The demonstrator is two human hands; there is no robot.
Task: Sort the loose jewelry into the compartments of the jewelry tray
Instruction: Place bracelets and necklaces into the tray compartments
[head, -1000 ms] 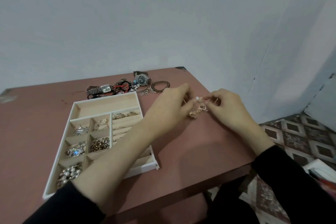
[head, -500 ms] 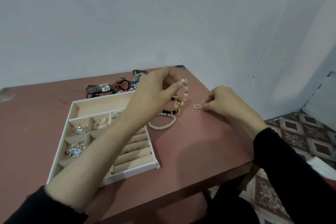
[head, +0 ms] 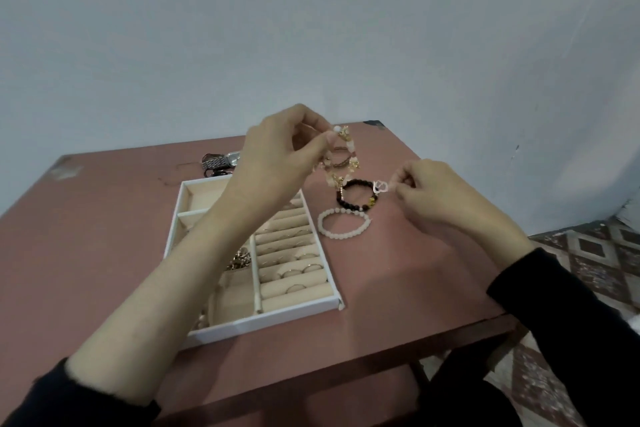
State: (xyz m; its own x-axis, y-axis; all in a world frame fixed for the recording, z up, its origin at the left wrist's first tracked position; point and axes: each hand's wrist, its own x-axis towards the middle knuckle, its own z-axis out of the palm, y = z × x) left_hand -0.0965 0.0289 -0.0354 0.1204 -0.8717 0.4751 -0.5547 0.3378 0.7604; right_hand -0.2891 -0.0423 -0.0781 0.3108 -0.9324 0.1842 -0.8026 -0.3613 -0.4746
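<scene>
- The left hand was raised above the far end of the jewelry tray, with its thumb and fingertips pinching a pale beaded bracelet with gold charms, which dangled clear of the tabletop.
- The right hand was low over the tabletop to the right of the tray, its thumb and forefinger pinching a small silvery openwork pendant. The other fingers were curled in.
- A black bead bracelet lay flat on the tabletop between the two hands, just beside the pendant.
- A white bead bracelet lay just in front of the black one, touching or nearly touching it, close to the tray's right wall.
- The white tray had beige lining. Several rings sat in its right-hand rolled slots, and a gold chain cluster sat in a middle compartment. The left forearm hid much of the rest.
- A metal-strapped watch lay beyond the tray's far edge, partly behind the left hand.
- Patterned floor tiles showed to the right of the tabletop.
</scene>
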